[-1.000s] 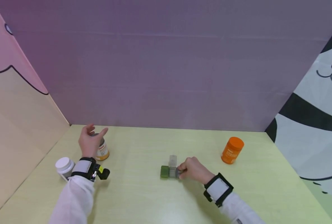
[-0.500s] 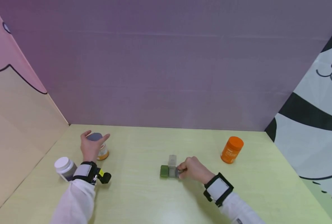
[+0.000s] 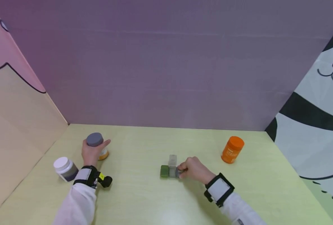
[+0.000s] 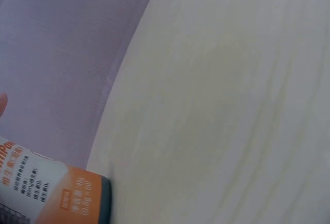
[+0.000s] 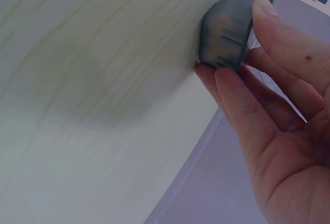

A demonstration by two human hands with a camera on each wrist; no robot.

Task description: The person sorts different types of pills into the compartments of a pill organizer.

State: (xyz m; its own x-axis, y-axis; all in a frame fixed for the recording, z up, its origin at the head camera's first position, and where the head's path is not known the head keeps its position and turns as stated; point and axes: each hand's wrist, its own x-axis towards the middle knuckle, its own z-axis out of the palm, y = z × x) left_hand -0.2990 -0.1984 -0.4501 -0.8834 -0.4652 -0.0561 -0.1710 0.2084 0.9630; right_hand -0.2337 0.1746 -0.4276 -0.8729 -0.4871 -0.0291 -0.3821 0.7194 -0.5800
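Note:
My left hand (image 3: 90, 153) is at the side of a supplement bottle (image 3: 94, 139) with a grey lid and an orange-and-white label, its thumb stretched out straight past it. Its other fingers are mostly hidden in the head view. The left wrist view has the printed label (image 4: 51, 193) at the lower left, with a fingertip (image 4: 2, 103) above and apart from it. A small pill box (image 3: 172, 172) lies on the table, with a green end compartment (image 3: 164, 171) and a raised clear lid (image 3: 172, 160). My right hand (image 3: 196, 170) pinches its grey translucent end (image 5: 227, 33), thumb on one side, fingers opposite.
A white bottle (image 3: 66, 169) with a dark lower part stands near my left wrist. An orange bottle (image 3: 232, 150) is at the back right of the pale wooden table (image 3: 144, 200). Purple panelling (image 3: 166, 78) rises behind the table, with printed panels at both sides.
My left hand has lowered from above and behind the grey-lidded bottle to its side, uncovering the lid. The right hand and pill box have kept their place.

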